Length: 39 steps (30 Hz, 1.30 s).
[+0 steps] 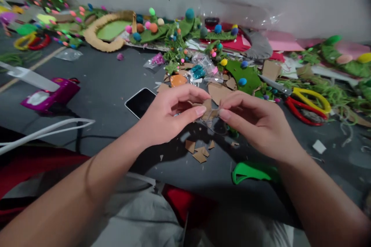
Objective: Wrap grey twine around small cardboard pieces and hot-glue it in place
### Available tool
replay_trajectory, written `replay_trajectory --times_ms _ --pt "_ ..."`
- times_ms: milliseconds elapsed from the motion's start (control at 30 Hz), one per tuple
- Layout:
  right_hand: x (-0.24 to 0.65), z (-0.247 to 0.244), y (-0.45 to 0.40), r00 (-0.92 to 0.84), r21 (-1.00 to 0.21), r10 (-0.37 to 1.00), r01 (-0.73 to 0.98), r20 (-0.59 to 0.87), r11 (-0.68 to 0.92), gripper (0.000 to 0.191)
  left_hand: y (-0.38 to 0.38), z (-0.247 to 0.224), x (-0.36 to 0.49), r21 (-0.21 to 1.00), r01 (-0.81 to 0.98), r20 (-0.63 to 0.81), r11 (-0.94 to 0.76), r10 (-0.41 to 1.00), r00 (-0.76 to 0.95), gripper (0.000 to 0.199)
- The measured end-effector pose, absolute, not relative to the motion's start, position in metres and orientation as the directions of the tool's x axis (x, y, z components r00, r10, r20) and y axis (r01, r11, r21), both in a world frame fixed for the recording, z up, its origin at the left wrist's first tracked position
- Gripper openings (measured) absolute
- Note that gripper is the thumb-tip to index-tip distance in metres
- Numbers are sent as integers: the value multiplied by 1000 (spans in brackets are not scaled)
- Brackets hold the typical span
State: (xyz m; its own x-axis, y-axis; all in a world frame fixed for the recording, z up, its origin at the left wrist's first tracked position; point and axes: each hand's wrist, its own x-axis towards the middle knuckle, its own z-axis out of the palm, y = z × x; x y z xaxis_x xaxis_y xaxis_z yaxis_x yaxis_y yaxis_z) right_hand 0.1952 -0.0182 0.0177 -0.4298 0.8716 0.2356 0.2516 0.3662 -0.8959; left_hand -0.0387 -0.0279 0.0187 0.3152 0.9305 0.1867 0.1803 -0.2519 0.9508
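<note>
Between thumb and fingers, my left hand [174,114] pinches a small piece of brown cardboard [209,111]. A thin, pale strand, perhaps string or thread, runs from the piece to my right hand [255,123], whose thumb and forefinger are pressed together on it. A loop of the strand hangs below the piece. Several cut cardboard scraps [199,155] lie on the dark table under my hands. Just left of my left hand rests a phone [141,102], partly covered by it. Green-handled scissors [252,172] lie near my right forearm, which hides part of them.
Scissors with yellow and red handles [308,104] lie at the right, beside green yarn [336,94]. A purple device [53,94] and a white cable [46,133] are at the left. Felt pieces with coloured pompoms and a tan ring [101,32] line the back.
</note>
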Motion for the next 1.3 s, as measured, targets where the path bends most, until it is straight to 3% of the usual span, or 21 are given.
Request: replay_trajectory --times_ms 133,400,600,767,1000,1167,1300 --pt "194 17 -19 -362 -893 891 248 275 376 6 -28 15 -36 973 144 126 -180 939 320 15" --pt "197 15 -24 -340 -942 927 229 160 246 8 -29 11 -34 991 120 28 -62 963 269 29" --pt "196 12 -23 -329 -909 936 341 124 241 15 -25 12 -40 991 112 43 -78 956 292 19" --pt "191 11 -22 -274 -848 939 429 207 312 15 -28 16 -41 994 98 19 -57 936 352 15" --pt "185 11 -26 -332 -867 933 415 139 276 21 -33 17 -40 1000 13 7 -13 914 405 12" --pt "187 6 -27 -397 -823 902 448 168 350 18 -31 14 -39 999 1 44 -46 955 293 13" --pt "188 3 -28 -471 -697 833 493 290 522 11 -34 12 -34 989 100 94 -105 989 112 19"
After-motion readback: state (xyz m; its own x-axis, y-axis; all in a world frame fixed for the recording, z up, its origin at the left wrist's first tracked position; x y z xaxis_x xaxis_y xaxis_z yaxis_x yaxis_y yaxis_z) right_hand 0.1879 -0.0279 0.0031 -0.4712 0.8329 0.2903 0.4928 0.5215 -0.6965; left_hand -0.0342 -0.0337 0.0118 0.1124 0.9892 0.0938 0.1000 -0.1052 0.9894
